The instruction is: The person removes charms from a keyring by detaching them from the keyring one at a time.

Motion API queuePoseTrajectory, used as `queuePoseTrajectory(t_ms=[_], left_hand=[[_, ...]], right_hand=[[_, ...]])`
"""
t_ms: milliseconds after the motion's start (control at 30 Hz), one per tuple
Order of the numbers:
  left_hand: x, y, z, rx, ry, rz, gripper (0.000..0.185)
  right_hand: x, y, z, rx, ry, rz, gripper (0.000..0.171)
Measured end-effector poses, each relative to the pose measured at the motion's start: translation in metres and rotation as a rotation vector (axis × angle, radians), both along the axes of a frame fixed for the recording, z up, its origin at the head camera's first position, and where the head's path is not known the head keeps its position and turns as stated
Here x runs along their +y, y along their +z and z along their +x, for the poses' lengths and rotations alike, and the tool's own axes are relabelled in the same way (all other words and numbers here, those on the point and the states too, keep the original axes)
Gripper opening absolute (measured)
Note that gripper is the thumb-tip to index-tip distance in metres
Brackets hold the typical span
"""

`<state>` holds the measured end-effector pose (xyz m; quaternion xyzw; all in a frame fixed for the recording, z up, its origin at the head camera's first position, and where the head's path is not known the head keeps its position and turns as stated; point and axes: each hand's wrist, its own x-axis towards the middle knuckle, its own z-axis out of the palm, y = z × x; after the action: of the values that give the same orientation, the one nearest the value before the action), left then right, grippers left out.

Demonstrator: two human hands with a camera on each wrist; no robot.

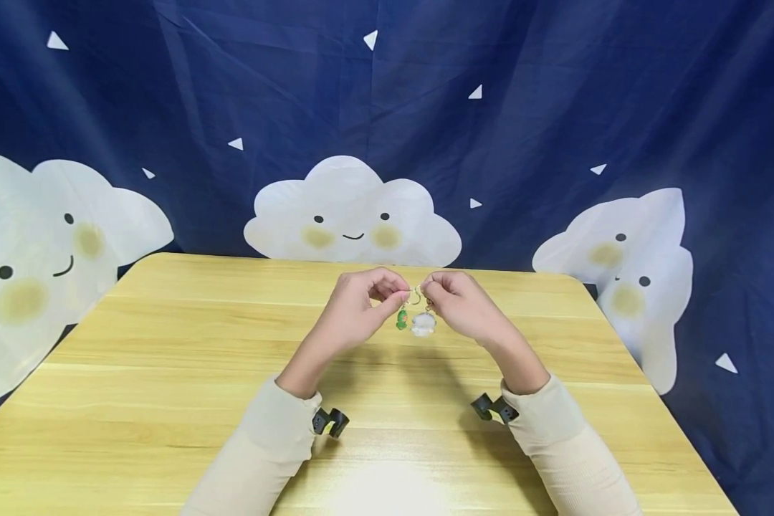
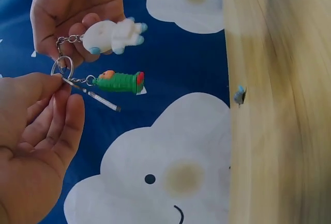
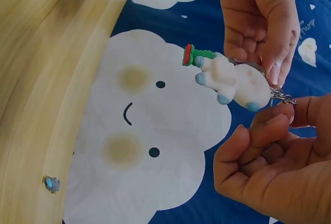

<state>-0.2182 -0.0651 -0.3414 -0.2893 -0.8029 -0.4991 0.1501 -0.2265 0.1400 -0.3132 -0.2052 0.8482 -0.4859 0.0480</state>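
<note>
Metal key ring (image 2: 62, 68) pinched by left hand (image 1: 361, 304) fingers; right hand (image 1: 461, 304) fingers pinch the chain of white charm (image 2: 114, 36), green charm (image 2: 120, 81) dangling; both held above counter (image 1: 168, 373) centre; best keep the ring steady and prise the coil gently.

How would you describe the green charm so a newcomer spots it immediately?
Above the far middle of the wooden table, the left hand and right hand meet over a key ring. Two charms hang from it: the green charm is ribbed and red-tipped, beside the white figure.
</note>
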Motion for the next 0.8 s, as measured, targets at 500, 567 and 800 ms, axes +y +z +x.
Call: queuePoseTrajectory(t_ms=[500,567,800], left_hand=[[-0.0073,0.0100,0.0039,0.152,0.020,-0.116,0.003],[-0.0077,0.0093,0.0035,0.233,0.017,-0.148,0.003],[-0.0070,0.0069,0.0027,0.549,0.037,-0.302,0.004]], right_hand=[[-0.0010,-0.0020,-0.0010,0.031,0.093,-0.011,0.029],[-0.0014,-0.0026,-0.0011,0.036,0.092,-0.016,0.030],[-0.0045,-0.0054,-0.0002,0.015,0.055,-0.027,0.036]])
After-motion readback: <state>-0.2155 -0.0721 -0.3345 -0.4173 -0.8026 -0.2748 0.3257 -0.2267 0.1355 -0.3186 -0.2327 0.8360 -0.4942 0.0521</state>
